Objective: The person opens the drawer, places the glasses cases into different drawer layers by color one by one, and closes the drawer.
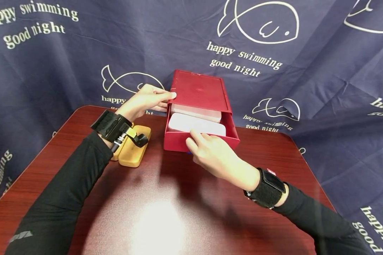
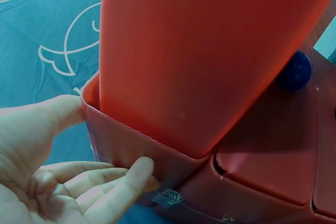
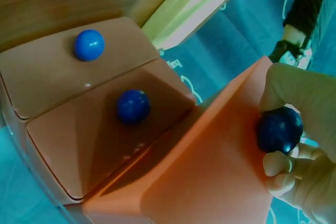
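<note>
A red drawer box (image 1: 199, 90) stands at the back of the table. Its top drawer (image 1: 231, 136) is pulled out toward me and shows a white tray (image 1: 196, 124) inside. My right hand (image 1: 194, 140) is at the drawer's front and pinches its dark blue knob (image 3: 278, 129). My left hand (image 1: 166, 101) holds the box's left side, thumb (image 2: 52, 114) on the upper edge and a fingertip (image 2: 139, 169) against the wall. Two lower drawers with blue knobs (image 3: 88, 44) (image 3: 133, 106) stay closed.
A yellow case (image 1: 135, 150) lies on the dark red table (image 1: 166, 212) just left of the box, under my left wrist. A dark blue printed curtain (image 1: 306, 88) hangs close behind the box and around the table.
</note>
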{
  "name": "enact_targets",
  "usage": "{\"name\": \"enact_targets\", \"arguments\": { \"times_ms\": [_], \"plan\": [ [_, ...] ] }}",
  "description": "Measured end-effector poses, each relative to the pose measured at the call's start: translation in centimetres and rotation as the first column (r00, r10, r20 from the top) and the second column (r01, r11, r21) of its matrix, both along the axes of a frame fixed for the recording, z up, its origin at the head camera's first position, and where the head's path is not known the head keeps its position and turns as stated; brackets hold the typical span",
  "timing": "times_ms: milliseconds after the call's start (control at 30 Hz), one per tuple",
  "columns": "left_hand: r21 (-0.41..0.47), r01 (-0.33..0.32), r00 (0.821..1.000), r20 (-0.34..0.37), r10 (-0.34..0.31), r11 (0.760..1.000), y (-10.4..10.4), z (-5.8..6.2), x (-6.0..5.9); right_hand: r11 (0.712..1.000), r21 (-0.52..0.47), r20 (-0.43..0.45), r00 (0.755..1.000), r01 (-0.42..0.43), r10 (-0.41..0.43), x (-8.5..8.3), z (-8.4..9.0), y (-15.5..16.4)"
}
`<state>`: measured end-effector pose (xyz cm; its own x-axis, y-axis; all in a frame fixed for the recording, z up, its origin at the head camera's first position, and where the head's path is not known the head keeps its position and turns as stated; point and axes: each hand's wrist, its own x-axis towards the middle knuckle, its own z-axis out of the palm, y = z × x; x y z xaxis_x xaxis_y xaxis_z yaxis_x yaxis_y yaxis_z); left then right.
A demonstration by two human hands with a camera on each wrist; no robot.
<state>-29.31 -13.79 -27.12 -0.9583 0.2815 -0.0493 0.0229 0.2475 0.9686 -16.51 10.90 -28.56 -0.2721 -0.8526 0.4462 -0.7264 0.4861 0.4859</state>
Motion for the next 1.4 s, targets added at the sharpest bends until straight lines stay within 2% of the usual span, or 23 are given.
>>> {"name": "enact_targets", "arguments": {
  "times_ms": [300,567,767,1000,1167,1400],
  "plan": [
    [0.018,-0.036,0.998,0.045,0.035,0.999,0.4,0.3,-0.3,1.0,-0.017,0.048,0.999,-0.015,0.016,-1.0,0.5,-0.2],
    [0.017,-0.042,0.997,0.066,0.041,0.999,0.5,0.3,-0.3,1.0,0.01,-0.052,0.998,0.02,-0.019,-0.7,0.1,-0.4],
    [0.017,-0.043,0.997,0.066,0.042,0.999,0.5,0.4,-0.2,0.999,-0.029,-0.053,0.998,0.031,-0.033,-0.6,-0.2,-0.5],
    [0.02,-0.038,0.997,0.067,0.036,0.999,0.6,0.6,0.0,0.997,0.017,-0.11,0.991,0.073,-0.071,-0.4,-0.3,-1.0],
    [0.021,-0.035,0.998,0.054,0.034,0.999,0.6,0.5,0.1,0.997,0.029,-0.123,0.99,0.07,-0.066,-0.4,-0.2,-1.1],
    [0.021,-0.045,0.997,0.061,0.043,0.999,0.7,0.6,0.1,1.0,-0.025,-0.045,0.999,0.017,-0.018,-0.9,0.0,-0.8]
  ]
}}
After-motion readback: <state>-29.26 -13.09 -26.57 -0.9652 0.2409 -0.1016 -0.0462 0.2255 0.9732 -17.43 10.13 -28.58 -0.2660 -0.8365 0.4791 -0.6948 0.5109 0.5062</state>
